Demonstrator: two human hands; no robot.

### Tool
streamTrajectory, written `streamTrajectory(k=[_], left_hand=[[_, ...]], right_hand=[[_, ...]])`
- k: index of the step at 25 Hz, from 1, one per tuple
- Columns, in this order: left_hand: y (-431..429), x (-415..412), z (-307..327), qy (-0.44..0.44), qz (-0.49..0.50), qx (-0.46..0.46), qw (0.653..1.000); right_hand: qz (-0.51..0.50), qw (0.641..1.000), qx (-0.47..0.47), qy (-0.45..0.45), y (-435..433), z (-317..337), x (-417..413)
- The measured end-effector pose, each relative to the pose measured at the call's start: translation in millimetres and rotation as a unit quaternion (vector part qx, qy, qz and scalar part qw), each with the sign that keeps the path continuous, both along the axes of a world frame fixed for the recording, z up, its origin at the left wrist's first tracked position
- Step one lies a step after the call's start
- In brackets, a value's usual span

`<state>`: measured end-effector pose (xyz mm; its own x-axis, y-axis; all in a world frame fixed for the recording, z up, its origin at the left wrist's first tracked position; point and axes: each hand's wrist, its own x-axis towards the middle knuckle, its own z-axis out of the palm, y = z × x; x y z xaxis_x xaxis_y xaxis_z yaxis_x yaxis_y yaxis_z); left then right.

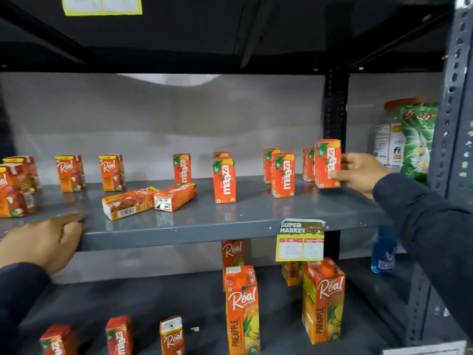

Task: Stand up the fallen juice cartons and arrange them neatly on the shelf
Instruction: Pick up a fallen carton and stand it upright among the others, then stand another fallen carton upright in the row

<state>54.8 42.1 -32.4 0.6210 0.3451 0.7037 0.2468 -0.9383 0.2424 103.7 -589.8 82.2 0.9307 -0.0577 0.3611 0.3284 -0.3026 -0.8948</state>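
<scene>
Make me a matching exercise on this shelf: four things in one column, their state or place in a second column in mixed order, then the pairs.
Things:
1. Maaza carton at far right
2. Real carton in the middle of the shelf
3. Left hand
4. Tall pineapple cartons

States or places:
A. Lying on its side
B. Resting on the front edge of the shelf
C. Upright, in the grip of the right hand
D. Standing on the lower shelf

Pairs: 1-C, 2-A, 3-B, 4-D
</scene>
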Motion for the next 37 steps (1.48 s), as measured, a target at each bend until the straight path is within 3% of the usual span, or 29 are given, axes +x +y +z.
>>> streamTrajectory(k=[8, 16, 20, 22, 24, 28, 31, 33, 35, 37], left_hand=[[15.3, 8.5, -6.7, 0.006, 0.014, -0.044, 0.999], [-78.9, -53.5, 32.3, 0.017, 0.018, -0.023, 0.999], [-98.6, -65.9, 39.3, 0.012, 0.001, -0.023, 1.000], [-103.4, -69.1, 39.7, 0.007, 0.000, -0.027, 1.000], [-104.7, -70.0, 38.3, -0.006, 0.002, -0.028, 1.000], [-101.2, -65.2, 36.6, -0.016, 0.009, -0.012, 1.000], [-96.0, -63.3, 34.7, -0.016, 0.000, 0.009, 1.000], [-92.4, -62.6, 34.5, -0.005, -0.005, 0.017, 1.000], [-89.8, -62.0, 34.7, -0.003, -0.006, 0.026, 1.000], [-88.0, -61.1, 33.3, -0.005, -0.006, 0.038, 0.999]], right_hand=[[0.014, 0.998, 0.014, 0.057, -15.0, -16.5, 30.0], [0.003, 0.998, 0.015, 0.068, -14.3, -18.4, 34.9], [-0.017, 0.992, 0.115, 0.049, -15.4, -18.3, 36.5], [-0.046, 0.992, 0.112, 0.020, -12.1, -17.1, 34.9], [-0.120, 0.991, 0.043, -0.047, -7.8, -15.7, 29.5], [-0.264, 0.911, -0.070, -0.308, 24.1, -11.1, 9.3], [-0.232, 0.839, -0.130, -0.476, 88.0, -3.0, -10.9], [-0.156, 0.813, -0.171, -0.535, 140.1, 1.2, -29.8], [-0.067, 0.835, -0.210, -0.504, 188.3, 0.6, -43.0], [0.005, 0.898, -0.236, -0.372, 232.9, -4.6, -50.7]])
